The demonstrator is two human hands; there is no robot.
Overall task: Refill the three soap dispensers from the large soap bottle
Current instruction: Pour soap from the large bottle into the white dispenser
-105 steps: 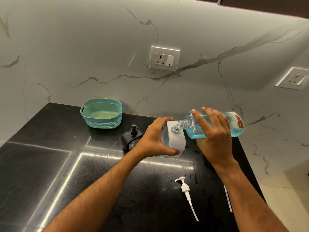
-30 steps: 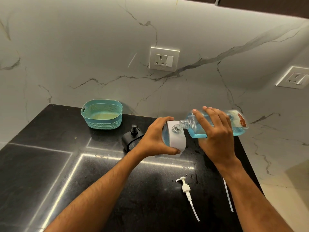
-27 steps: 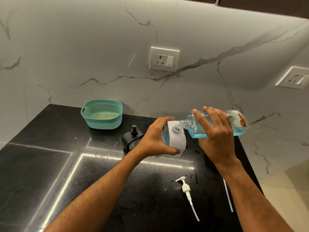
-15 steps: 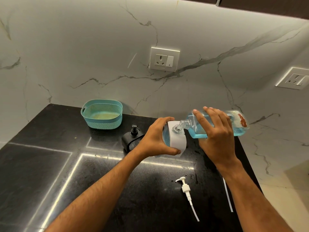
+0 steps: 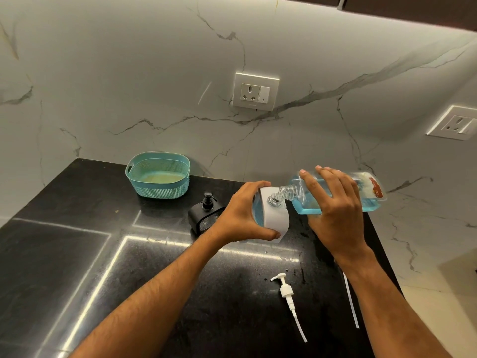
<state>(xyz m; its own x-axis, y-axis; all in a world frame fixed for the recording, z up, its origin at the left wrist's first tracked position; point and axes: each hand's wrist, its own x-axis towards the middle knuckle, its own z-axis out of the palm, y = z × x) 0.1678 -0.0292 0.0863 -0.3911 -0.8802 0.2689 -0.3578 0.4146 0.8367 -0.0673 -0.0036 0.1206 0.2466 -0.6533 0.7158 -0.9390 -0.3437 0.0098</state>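
Lying nearest on the black stone counter [image 5: 64, 254] is a white pump head [image 5: 286, 291], its dip tube trailing toward the near edge. A second thin white tube [image 5: 351, 301] lies to its right, near the counter's right edge, apart from the pump.

Beyond these, the left hand [image 5: 240, 218] grips a white soap dispenser [image 5: 273, 218] that stands on the counter, thumb curled across its near side and fingers wrapped over the far top. The dispenser's pump is off and blue liquid shows through its clear left side. The right hand [image 5: 333, 210] holds the large soap bottle [image 5: 335, 193], fingers curled over its top, with the bottle tipped nearly level. Its clear threaded neck points left and down, the mouth at the dispenser's opening. Blue soap lies pooled along the bottle's lower side, and a red mark shows at its far end.

Just left of the left hand, partly hidden by it, stands a black soap dispenser [image 5: 206, 213] with its pump fitted.

Farther back and to the left, near the wall, sits a teal perforated basket [image 5: 160, 189]. Behind everything rises the white marble backsplash [image 5: 129, 73], with one wall socket [image 5: 255, 91] above the hands and another socket [image 5: 456, 124] on the right-hand wall.
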